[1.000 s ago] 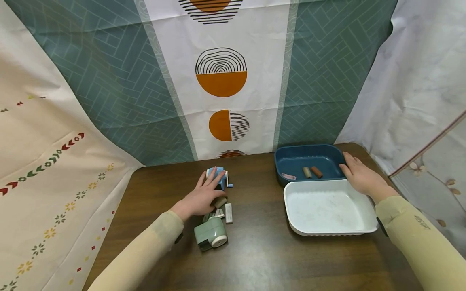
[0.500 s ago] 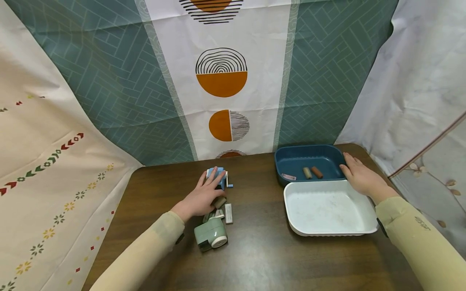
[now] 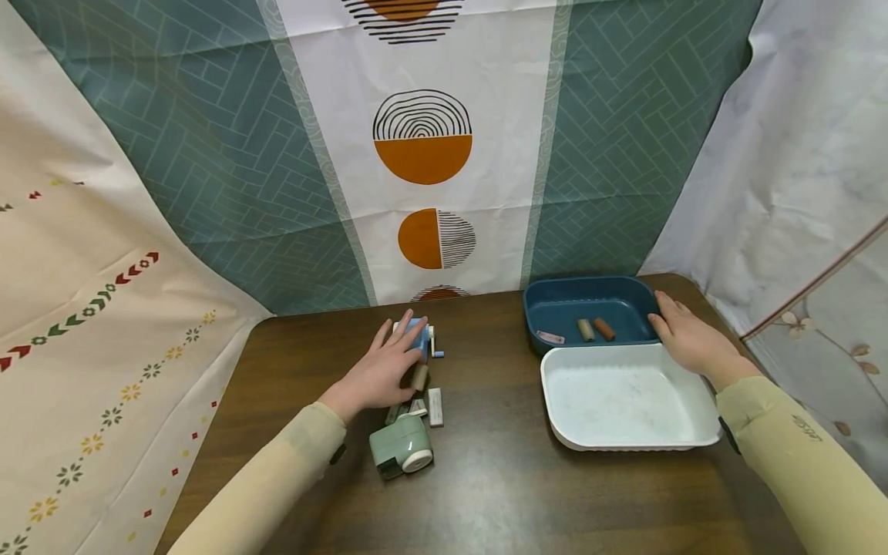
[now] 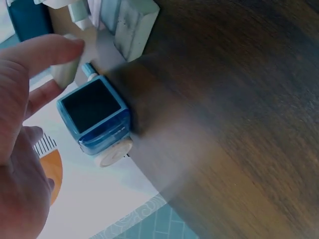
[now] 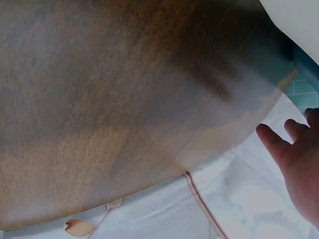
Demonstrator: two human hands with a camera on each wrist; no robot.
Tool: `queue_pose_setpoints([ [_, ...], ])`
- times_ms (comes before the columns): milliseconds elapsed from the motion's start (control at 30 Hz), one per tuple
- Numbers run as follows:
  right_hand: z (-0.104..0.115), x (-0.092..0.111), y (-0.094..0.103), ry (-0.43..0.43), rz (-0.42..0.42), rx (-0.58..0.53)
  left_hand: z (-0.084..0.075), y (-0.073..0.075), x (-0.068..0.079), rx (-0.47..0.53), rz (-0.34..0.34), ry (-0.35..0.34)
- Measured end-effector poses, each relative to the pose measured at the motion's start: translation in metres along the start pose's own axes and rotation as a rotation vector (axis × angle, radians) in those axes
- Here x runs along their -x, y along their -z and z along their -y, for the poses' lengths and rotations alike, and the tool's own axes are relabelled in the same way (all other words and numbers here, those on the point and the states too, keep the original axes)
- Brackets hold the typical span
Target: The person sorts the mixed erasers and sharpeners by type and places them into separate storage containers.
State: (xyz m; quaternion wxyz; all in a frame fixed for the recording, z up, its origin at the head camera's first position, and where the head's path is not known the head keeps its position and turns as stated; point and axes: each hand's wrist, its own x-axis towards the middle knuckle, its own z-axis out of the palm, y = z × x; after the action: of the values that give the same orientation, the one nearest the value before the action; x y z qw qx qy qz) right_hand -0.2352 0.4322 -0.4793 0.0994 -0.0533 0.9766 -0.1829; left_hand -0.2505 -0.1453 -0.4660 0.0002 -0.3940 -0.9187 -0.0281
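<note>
My left hand (image 3: 378, 374) pinches a small tan eraser-like block (image 3: 419, 378) between thumb and finger, its other fingers spread over a blue crank pencil sharpener (image 3: 421, 330). In the left wrist view, the block (image 4: 67, 69) looks pale beside the sharpener's dark window. Nearer me stands a green pencil sharpener (image 3: 401, 443), with several pale block-like pieces behind it, partly hidden; one grey-white block (image 3: 435, 407) lies apart. At the right, my right hand (image 3: 694, 339) rests with extended fingers at the right rim of a blue tray (image 3: 569, 289).
Inside the blue tray lie a pink-and-white piece (image 3: 550, 338), a tan cylinder (image 3: 586, 330) and a brown cylinder (image 3: 603, 329). A white tray (image 3: 631, 393) stands in front of it. Patterned cloths hang behind and beside the brown table (image 3: 499, 493).
The tan block has turned more upright in my left hand, which has shifted slightly. My right hand and both trays stay put.
</note>
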Motion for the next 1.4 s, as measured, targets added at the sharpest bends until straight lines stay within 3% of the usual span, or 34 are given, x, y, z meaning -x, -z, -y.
queue_pose_setpoints([
  [433,0.004,0.000,-0.002,-0.009,0.003,-0.007,-0.015,0.007,-0.014,0.031,-0.145,-0.037],
  [800,0.003,0.000,-0.004,-0.015,-0.005,-0.006,-0.048,0.014,-0.036,0.052,-0.162,-0.099],
  [967,0.002,0.000,-0.004,-0.017,-0.009,0.003,-0.052,0.022,-0.039,0.039,-0.136,-0.102],
  [1133,0.001,0.001,-0.002,-0.009,-0.012,0.010,-0.052,0.033,-0.044,0.030,-0.152,-0.130],
  [1400,0.001,0.001,-0.001,-0.010,-0.009,0.014,-0.063,0.048,-0.066,0.022,-0.144,-0.132],
])
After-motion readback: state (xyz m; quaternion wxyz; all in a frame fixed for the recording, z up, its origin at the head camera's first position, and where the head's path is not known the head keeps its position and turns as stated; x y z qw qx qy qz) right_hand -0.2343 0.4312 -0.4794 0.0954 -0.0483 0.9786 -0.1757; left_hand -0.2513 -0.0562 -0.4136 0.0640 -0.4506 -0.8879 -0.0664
